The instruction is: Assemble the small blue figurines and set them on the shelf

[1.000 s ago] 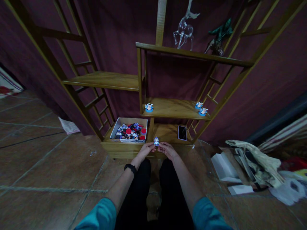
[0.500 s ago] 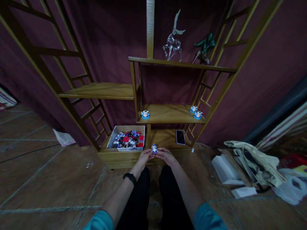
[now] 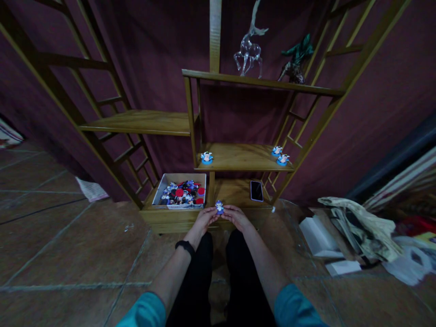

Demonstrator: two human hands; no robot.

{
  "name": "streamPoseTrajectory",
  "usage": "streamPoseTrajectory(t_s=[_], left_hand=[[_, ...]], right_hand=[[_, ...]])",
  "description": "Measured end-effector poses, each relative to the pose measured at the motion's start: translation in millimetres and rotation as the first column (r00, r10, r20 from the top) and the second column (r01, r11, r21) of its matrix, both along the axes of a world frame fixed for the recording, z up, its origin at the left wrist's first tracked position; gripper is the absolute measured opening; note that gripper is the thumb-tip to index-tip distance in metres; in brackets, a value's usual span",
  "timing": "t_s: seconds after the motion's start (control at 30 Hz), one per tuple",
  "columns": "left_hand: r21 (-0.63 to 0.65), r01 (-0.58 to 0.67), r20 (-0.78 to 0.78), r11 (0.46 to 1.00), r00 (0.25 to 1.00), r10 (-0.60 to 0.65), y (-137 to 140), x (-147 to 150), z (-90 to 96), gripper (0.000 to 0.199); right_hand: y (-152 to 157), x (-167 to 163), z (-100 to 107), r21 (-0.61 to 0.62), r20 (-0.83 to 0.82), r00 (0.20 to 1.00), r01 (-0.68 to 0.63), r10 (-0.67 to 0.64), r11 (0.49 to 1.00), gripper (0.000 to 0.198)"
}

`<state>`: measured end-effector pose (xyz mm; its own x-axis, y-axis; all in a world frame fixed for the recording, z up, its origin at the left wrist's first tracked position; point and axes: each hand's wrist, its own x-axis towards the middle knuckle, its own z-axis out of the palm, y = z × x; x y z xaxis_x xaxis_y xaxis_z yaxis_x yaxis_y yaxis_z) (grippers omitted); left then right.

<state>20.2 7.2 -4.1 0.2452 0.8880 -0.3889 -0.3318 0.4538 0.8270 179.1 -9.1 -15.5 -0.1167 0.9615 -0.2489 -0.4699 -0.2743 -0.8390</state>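
Note:
A small purple-and-white figurine [image 3: 220, 207] stands upright between my two hands, in front of the lowest shelf. My left hand [image 3: 206, 217] pinches it from the left side, and my right hand [image 3: 236, 216] has its fingers closed on the right side. Left of my hands, a white cardboard box [image 3: 159, 193] holds a heap of mixed small figurines and red discs. On the shelf above sit three blue-and-white figurines: one figurine [image 3: 206, 158] at the left end, and a pair with a front figurine [image 3: 282, 159] and a rear figurine [image 3: 277, 151] at the right.
A phone [image 3: 256, 190] lies on the lowest shelf [image 3: 231, 190]. Higher up stand a clear deer statuette [image 3: 250, 54] and a green statuette [image 3: 296, 59]. On the floor at right are a white box [image 3: 318, 238], cloth [image 3: 364, 225] and a plastic bag [image 3: 408, 261].
The camera view has shifted slightly, so the shelves sit a bit higher in the picture. Both hands still hold the figurine, which appears turned a little.

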Motion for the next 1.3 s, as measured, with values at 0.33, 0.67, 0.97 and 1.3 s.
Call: streamPoseTrajectory(t_s=[0.33, 0.67, 0.97, 1.3], left_hand=[[0.018, 0.006, 0.009, 1.0, 1.0, -0.006, 2.2, -0.7, -3.0, 0.016], [0.039, 0.026, 0.015, 0.999, 1.0, -0.027, 2.5, -1.8, -3.9, 0.018], [0.043, 0.013, 0.086, 0.999, 0.996, -0.016, 0.6, -1.0, -4.0, 0.023], [0.117, 0.057, 0.125, 0.991, 0.989, -0.072, -1.5, -1.3, -2.8, 0.034]], right_hand=[[-1.8, 0.5, 1.8, 0.022, 0.002, 1.0, 0.019, -0.019, 1.0, 0.026], [-1.8, 0.0, 1.5, 0.017, 0.003, 1.0, 0.003, -0.003, 1.0, 0.028], [-5.0, -1.4, 6.8, 0.004, -0.021, 0.999, 0.033, -0.033, 0.999, 0.028], [-15.1, -4.5, 20.4, 0.058, -0.028, 0.999, 0.047, -0.046, 0.997, 0.027]])
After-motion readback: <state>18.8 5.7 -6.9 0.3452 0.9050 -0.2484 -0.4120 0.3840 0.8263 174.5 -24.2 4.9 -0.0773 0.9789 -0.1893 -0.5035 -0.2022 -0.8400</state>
